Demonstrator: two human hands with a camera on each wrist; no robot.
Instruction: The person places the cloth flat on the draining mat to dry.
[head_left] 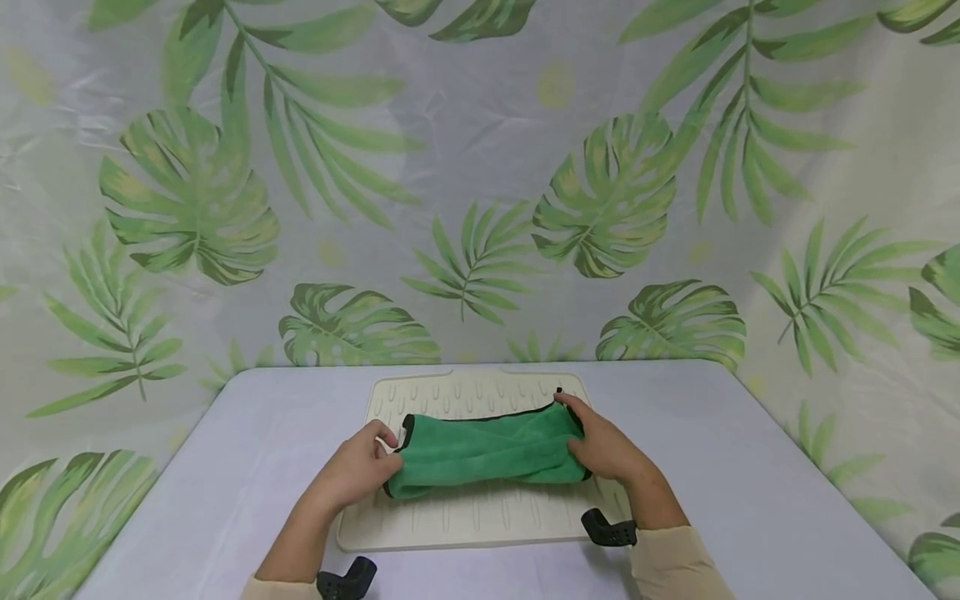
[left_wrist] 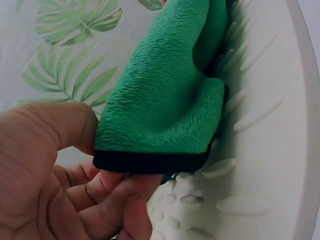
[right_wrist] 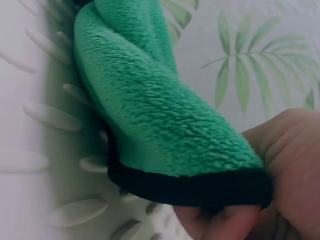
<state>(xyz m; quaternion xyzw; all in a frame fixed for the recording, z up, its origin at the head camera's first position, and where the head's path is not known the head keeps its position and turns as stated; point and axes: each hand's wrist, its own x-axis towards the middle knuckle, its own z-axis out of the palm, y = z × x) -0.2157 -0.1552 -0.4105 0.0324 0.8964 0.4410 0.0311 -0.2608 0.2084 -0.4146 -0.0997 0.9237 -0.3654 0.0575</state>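
A green plush cloth (head_left: pixel 487 450) with black edging is stretched sideways between both hands, over a cream ridged board (head_left: pixel 480 525). My left hand (head_left: pixel 360 465) pinches its left end, with the thumb on the near face and fingers behind the black hem, as the left wrist view of the cloth (left_wrist: pixel 155 100) shows. At the other end my right hand (head_left: pixel 606 442) grips the black-edged side, its fingertips partly hidden behind the cloth (right_wrist: pixel 150 110) in the right wrist view. The cloth sags in soft folds along its middle, close over the board.
The board lies on a table with a pale cover (head_left: pixel 247 467). Behind the table hangs a curtain (head_left: pixel 480 125) printed with green leaves. A black wrist camera (head_left: pixel 609 528) sits by the right wrist, another black camera (head_left: pixel 347 578) by the left.
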